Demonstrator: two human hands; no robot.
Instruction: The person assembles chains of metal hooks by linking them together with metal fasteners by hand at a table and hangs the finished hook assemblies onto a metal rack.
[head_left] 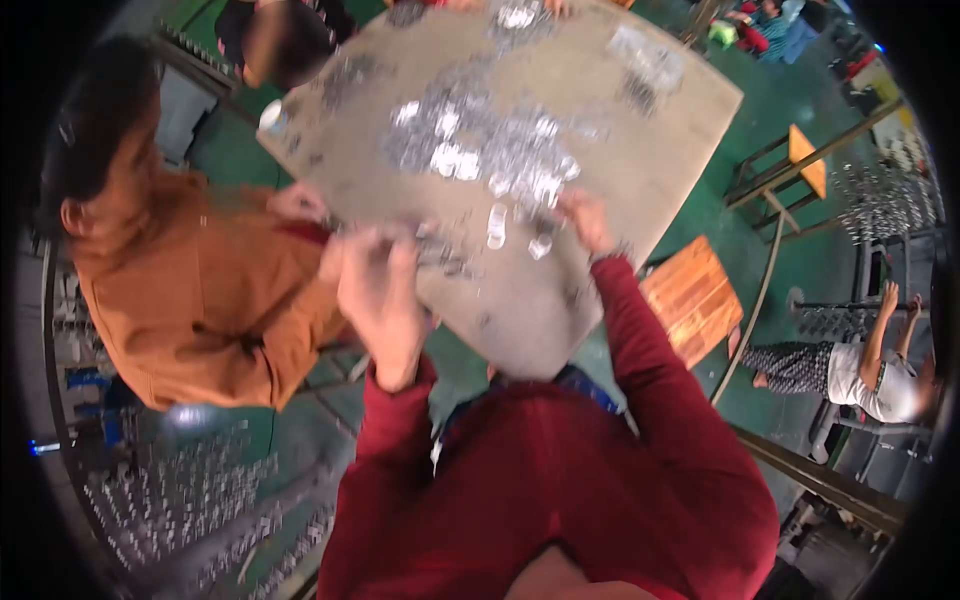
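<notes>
Small shiny metal pieces (pixel 450 160) lie in a wide, loose pile across the table (pixel 690 140). My right hand (pixel 588 222) is at the near right edge of this pile, fingers curled in at the pieces; what they pinch is too small to make out. A few bright flat pieces (pixel 496 227) lie apart, left of that hand. Raised over the table's near left edge, my left hand (pixel 385 300) is smeared by motion, so its grip does not show. Darker small pieces (pixel 445 255) lie just right of it.
A co-worker in an orange-brown jacket (pixel 200 290) sits close on the left, with a hand (pixel 298 203) at the table edge. A wooden stool (pixel 692 300) stands at right. A clear plastic bag (pixel 645 60) and a white cup (pixel 272 116) are on the table.
</notes>
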